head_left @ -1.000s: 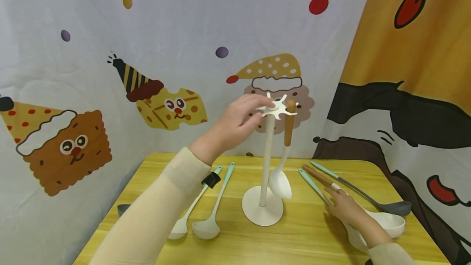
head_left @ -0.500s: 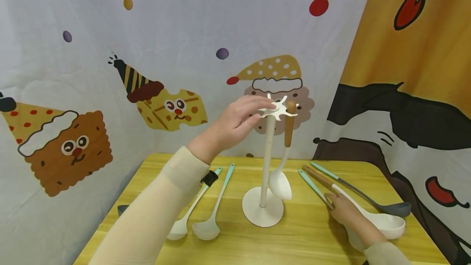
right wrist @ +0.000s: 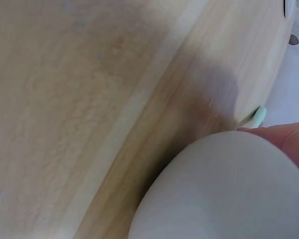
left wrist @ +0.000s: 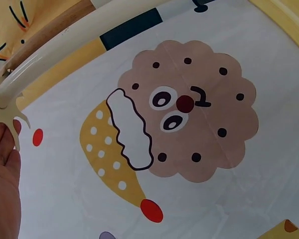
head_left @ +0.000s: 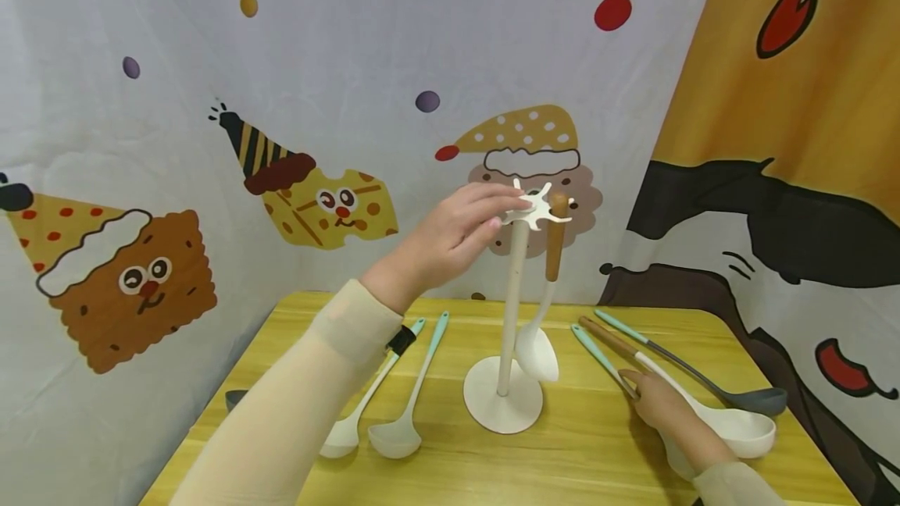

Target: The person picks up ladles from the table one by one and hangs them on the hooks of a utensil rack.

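A white utensil stand (head_left: pixel 511 299) with a star-shaped hook top stands mid-table. My left hand (head_left: pixel 450 229) lies with nearly straight fingers over that top, its thumb tip at one hook; the left wrist view shows the fingers (left wrist: pixel 4 144) against the hooks. From the stand's right side hangs a wooden-handled utensil (head_left: pixel 537 351) with a white head. My right hand (head_left: pixel 664 404) pinches the stem of a white ladle with a mint handle (head_left: pixel 594 346) at the right of the table. This ladle's pale bowl (right wrist: pixel 224 194) fills the lower right wrist view; the hand hides part of the stem.
Right of my right hand lie a wooden-handled white ladle (head_left: pixel 745 428) and a grey ladle (head_left: pixel 759 398). Two white ladles with mint handles, the nearer one (head_left: pixel 396 437) in plain sight, lie left of the stand. A grey utensil (head_left: pixel 235 398) shows beside my left sleeve.
My right hand's fingers have drawn in around the mint-handled ladle's stem since a second ago. The left hand stays at the stand's top, and the view has shifted slightly.
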A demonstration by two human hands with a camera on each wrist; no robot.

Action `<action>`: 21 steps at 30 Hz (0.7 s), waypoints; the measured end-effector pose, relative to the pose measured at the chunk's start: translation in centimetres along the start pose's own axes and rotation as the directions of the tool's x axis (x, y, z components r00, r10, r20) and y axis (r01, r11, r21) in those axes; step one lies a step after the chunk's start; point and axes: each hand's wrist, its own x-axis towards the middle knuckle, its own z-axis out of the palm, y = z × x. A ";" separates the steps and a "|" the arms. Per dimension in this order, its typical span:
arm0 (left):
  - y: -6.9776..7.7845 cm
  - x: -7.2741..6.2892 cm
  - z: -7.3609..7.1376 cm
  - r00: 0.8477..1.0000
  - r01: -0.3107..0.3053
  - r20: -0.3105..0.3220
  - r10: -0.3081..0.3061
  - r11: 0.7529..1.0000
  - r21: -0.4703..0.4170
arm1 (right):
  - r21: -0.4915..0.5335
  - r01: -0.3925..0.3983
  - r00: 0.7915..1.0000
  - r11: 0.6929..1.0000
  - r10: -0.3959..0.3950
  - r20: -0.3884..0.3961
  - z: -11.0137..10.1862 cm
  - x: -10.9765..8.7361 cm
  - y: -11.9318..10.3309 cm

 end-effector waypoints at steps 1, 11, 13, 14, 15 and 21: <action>0.0 0.0 0.0 1.000 0.003 -0.002 -0.003 1.000 -0.007 | -0.001 -0.001 1.000 1.000 0.001 -0.001 0.0 0.0 0.0; -0.1 0.0 0.1 1.000 -0.009 -0.002 0.009 1.000 -0.001 | 0.028 -0.036 0.999 0.999 0.035 0.027 -0.2 -0.1 -0.3; 0.0 0.0 0.1 1.000 -0.013 -0.002 0.013 1.000 0.009 | 0.036 -0.035 0.999 0.999 0.035 0.023 -0.3 -0.1 -0.4; 0.0 0.0 0.1 1.000 -0.016 -0.003 0.016 1.000 0.016 | 0.043 -0.036 0.999 0.998 0.035 0.022 -0.4 0.0 -0.4; 0.0 0.0 0.1 1.000 -0.020 -0.004 0.020 0.999 0.026 | 0.048 -0.036 0.999 0.998 0.035 0.018 -0.4 0.0 -0.4; 0.1 0.2 0.2 1.000 -0.011 -0.016 0.013 0.995 0.094 | 0.068 -0.026 0.999 0.997 0.027 -0.017 -0.7 -0.2 -0.6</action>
